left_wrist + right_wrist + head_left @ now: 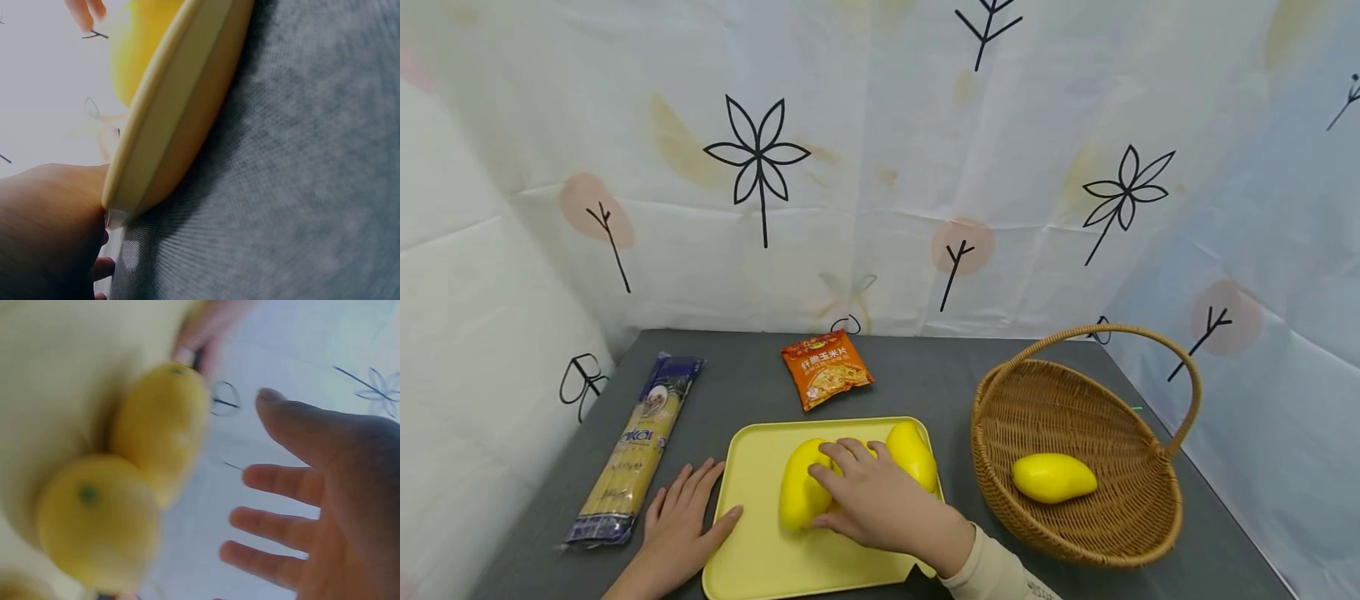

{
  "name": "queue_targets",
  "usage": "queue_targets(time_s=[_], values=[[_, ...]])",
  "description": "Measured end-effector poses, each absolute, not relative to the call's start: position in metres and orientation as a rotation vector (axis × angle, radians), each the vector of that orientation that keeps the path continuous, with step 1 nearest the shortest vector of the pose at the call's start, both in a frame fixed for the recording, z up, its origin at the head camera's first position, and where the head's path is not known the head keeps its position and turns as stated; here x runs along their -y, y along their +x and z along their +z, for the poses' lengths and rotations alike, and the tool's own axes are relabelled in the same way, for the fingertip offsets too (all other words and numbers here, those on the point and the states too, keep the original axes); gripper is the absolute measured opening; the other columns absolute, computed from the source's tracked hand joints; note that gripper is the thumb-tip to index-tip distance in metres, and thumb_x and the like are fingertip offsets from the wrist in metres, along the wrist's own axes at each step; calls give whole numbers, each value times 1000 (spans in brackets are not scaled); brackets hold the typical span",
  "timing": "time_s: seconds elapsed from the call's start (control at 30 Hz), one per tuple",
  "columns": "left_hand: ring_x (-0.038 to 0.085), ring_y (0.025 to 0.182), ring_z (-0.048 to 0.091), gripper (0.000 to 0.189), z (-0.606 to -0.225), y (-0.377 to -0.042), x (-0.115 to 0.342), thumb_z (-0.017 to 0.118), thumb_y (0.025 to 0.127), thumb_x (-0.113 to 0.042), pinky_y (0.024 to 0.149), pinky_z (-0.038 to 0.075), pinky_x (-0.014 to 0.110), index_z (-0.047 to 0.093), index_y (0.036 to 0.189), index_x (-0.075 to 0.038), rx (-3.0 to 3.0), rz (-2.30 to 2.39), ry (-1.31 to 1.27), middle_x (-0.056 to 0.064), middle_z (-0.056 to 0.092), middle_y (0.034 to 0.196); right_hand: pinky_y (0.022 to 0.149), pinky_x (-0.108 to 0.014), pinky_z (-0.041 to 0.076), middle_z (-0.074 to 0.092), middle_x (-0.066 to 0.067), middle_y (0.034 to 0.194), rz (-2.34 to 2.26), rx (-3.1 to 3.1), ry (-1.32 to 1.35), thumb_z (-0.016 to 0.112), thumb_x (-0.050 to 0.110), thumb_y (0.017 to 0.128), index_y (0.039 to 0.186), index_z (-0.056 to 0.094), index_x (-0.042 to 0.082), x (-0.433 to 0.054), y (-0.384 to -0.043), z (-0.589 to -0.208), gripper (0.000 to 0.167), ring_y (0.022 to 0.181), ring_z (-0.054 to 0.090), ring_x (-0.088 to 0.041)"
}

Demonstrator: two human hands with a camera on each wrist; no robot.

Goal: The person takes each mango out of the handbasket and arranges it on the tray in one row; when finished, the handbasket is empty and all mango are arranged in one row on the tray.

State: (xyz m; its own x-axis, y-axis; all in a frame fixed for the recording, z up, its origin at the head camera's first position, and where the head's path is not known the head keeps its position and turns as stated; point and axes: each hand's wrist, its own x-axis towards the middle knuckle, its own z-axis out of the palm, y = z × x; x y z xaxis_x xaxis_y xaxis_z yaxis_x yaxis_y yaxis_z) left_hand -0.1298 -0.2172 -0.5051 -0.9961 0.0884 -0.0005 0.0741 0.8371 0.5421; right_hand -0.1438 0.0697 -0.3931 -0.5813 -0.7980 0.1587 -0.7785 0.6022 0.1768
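Yellow mangoes lie on a pale yellow tray (pixel 752 550): a left mango (pixel 801 492), a right mango (pixel 912 457), and more yellow fruit partly hidden beneath my right hand (pixel 880 504). That hand hovers over them, fingers spread and slightly bent; in the right wrist view a gap separates its fingers from the nearer mango (pixel 100 528). My left hand (pixel 681 517) lies beside the tray's left edge, fingers extended over the table and thumb on the rim. In the left wrist view, the hand (pixel 50 219) touches the tray's side (pixel 169 131).
At right stands a wicker basket (pixel 1075 392) with a tall handle and one mango (pixel 1054 477) inside. A pasta packet (pixel 638 450) lies left of the tray. Behind the tray is an orange snack bag (pixel 827 368). Patterned cloth (pixel 865 167) hangs around the grey table (pixel 730 375).
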Motion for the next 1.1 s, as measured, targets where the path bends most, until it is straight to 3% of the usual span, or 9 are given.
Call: queue_targets(time_s=[0.2, 0.33, 0.53, 0.7, 1.1], values=[[49, 137, 16, 79, -505, -129, 217, 54, 90, -60, 103, 7, 71, 33, 146, -8, -2978, 871, 132, 24, 30, 150, 93, -47, 48, 47, -3, 139, -55, 2708, 1278, 50, 54, 95, 135, 49, 23, -110, -132, -361, 52, 127, 48, -23], [49, 137, 16, 79, -505, -129, 216, 53, 90, -60, 103, 7, 71, 33, 146, -8, -2968, 878, 132, 24, 29, 150, 92, -44, 47, 53, -1, 133, -32, 2782, 1228, 50, 52, 95, 134, 52, 22, -139, -124, -339, 49, 121, 52, -20], [50, 136, 17, 79, -505, -131, 219, 54, 90, -60, 102, 8, 71, 34, 145, -7, -3010, 888, 154, 23, 29, 150, 80, -37, 49, 61, 7, 111, -23, 2846, 1146, 52, 47, 96, 121, 61, 20, -182, -119, -308, 38, 97, 59, -9], [50, 136, 17, 79, -505, -130, 221, 53, 89, -61, 102, 7, 71, 34, 145, -8, -3008, 912, 158, 22, 29, 150, 68, -31, 49, 61, 8, 98, -26, 2955, 1060, 62, 36, 93, 114, 62, 18, -215, -132, -295, 27, 79, 57, -4], [49, 136, 18, 78, -509, -130, 220, 53, 90, -61, 102, 8, 71, 35, 145, -9, -2999, 903, 160, 23, 31, 149, 73, -38, 53, 61, -11, 112, 189, 3436, 750, 71, 18, 86, 114, 62, 7, -266, -179, -310, 31, 94, 61, -25]])
